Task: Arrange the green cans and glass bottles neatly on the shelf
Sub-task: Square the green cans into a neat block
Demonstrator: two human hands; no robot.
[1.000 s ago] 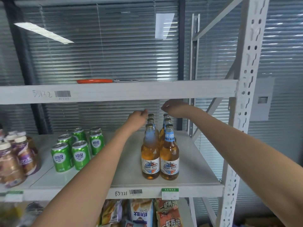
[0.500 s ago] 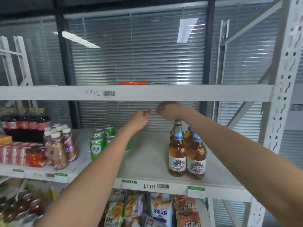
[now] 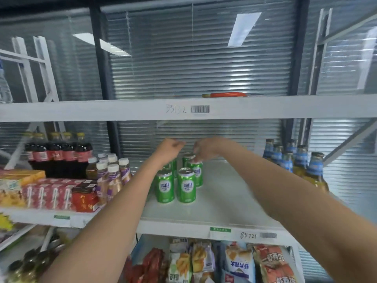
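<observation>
Five green cans (image 3: 175,180) are being seen mid-shelf (image 3: 214,209), more possibly being hidden by the left forearm; about eight glass bottles (image 3: 295,162) are being cut off at right. The right hand (image 3: 206,149) fingers are being closed on a rear can's top, the left hand (image 3: 170,147) curled, grip unclear. Purple-capped bottles (image 3: 110,172) are being crowded left; "B5721" is being read on the shelf edge.

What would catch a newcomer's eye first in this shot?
Two bare arms reach in to the middle shelf, where the left hand and right hand hover over a cluster of green cans. Amber glass bottles with blue necks stand at the right; cola bottles and red cartons crowd the left.
</observation>
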